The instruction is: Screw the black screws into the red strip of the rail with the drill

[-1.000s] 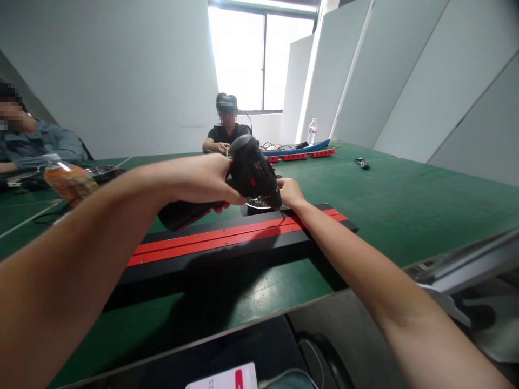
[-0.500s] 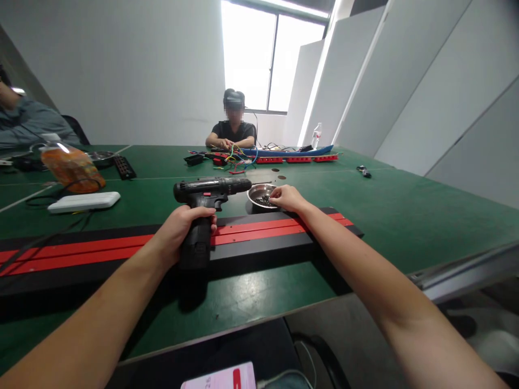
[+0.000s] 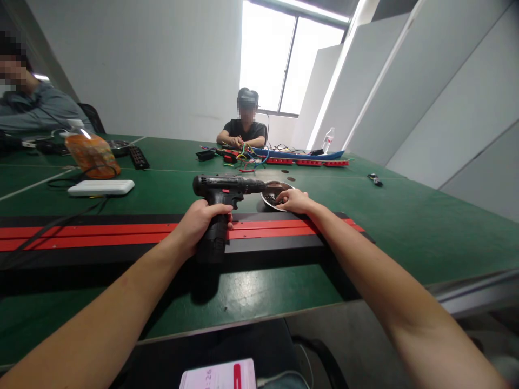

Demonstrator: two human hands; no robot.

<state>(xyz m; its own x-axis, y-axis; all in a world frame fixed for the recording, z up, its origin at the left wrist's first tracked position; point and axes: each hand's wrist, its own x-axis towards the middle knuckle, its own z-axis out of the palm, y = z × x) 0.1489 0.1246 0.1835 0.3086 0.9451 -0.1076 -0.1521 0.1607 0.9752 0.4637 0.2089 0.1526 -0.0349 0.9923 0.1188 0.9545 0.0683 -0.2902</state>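
While our left hand (image 3: 200, 222) curls its fingers around the cordless drill (image 3: 214, 186), our right hand (image 3: 294, 201) reaches into the metal bowl (image 3: 264, 201), its pinch unclear to us.

beam (image 3: 133, 232), bowl (image 3: 268, 206) on green table (image 3: 409, 221)

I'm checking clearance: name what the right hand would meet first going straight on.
Likely the small dark pieces in the metal bowl: the right hand points down into it, though depth is hard to judge.
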